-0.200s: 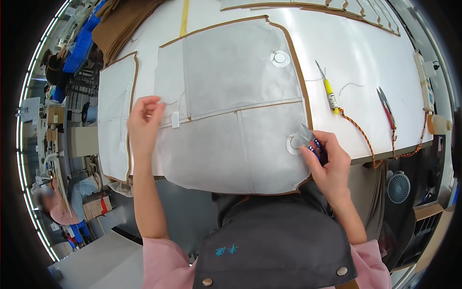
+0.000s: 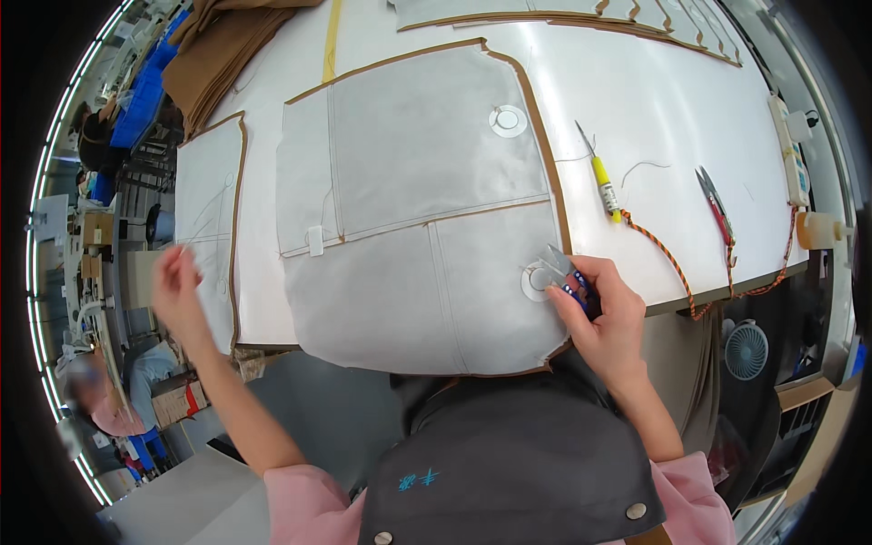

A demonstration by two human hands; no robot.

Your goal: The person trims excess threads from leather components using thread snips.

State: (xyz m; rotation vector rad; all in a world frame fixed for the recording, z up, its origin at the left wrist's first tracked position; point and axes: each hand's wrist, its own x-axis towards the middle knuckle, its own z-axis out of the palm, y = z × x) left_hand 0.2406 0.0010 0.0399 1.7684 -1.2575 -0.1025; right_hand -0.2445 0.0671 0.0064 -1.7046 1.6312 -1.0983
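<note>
Panel: silver-grey sheet, flat on the white worktop right in front of the person, bottom edge close to the apron. Brown trim along top and right edges; one seam runs across the middle, others run up and down from it. Surface slightly wrinkled, corners rounded at the bottom. Two white discs on its right side, upper disc and lower disc, each with a ring in it. White tag on the left, at the cross seam.

Right hand grips blue-handled snips between thumb and fingers, blades pointing up-left just beside the lower disc. Left hand is off the panel, over the second panel, fingers bunched (blurred, can't tell if they pinch anything).

Writing: teal characters on the dark apron; small print on the label of the yellow tool, too small to read. Red snips lie to its right, both tied to an orange-black cord.
</note>
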